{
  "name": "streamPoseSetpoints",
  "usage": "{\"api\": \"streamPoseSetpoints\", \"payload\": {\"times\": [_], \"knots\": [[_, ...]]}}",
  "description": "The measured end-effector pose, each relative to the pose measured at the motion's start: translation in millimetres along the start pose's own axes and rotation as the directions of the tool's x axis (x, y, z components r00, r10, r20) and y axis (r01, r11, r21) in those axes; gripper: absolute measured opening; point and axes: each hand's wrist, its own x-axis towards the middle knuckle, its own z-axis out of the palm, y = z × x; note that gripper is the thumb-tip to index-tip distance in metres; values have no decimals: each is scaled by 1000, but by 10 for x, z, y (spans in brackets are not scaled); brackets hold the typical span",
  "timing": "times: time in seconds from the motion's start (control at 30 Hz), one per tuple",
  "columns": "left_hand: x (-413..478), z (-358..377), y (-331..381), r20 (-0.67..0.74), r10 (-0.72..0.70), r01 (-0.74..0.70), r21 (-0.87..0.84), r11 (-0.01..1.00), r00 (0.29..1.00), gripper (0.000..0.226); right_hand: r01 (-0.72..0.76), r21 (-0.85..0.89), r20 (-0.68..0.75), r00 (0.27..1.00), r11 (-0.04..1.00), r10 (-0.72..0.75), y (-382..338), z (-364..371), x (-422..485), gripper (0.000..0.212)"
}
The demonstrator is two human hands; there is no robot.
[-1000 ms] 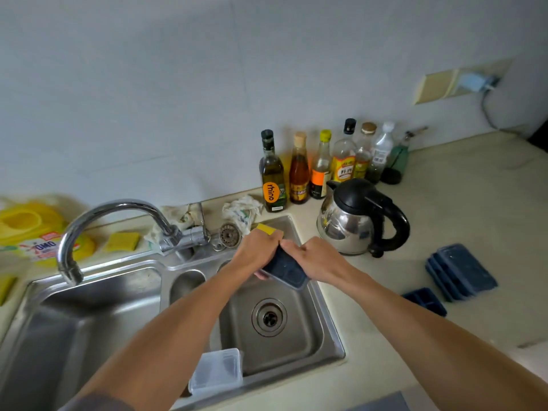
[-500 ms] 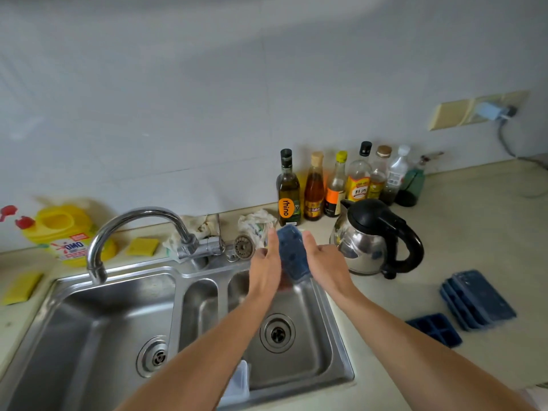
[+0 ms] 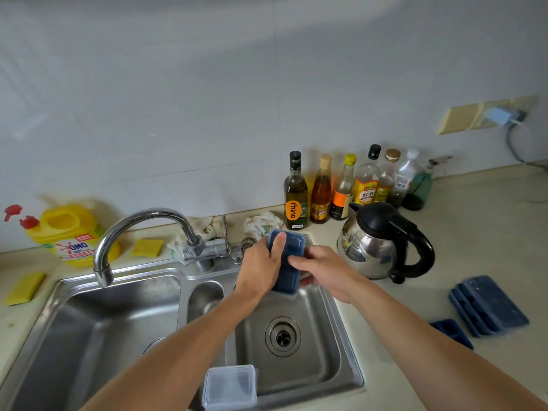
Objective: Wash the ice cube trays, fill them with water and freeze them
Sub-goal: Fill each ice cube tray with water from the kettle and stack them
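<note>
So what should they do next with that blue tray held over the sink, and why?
Probably carry the blue tray leftward, under the faucet spout. The left hand and right hand grip it above the right basin, but the spout hangs over the left basin, and no water shows running.

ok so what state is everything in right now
blue ice cube tray, held over the right sink basin
left hand, grips the tray, thumb on its face
right hand, holds the tray's right edge
faucet, no water running
kettle, upright, lid shut
stacked trays, piled on the counter
single tray, open side up on the counter
bottles, upright, capped
clear container, sits on the sink's front rim
</note>
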Motion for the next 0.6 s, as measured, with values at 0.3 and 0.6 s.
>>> {"api": "streamPoseSetpoints", "payload": {"times": [0.3, 0.6], "knots": [[266, -559, 438, -109, 492, -441, 307, 843, 864, 61, 320, 124, -31, 947, 939, -319, -431, 76, -48, 39], [307, -605, 445, -82, 513, -469, 306, 829, 854, 64, 327, 47, -86, 943, 944, -322, -445, 107, -32, 35]]}}
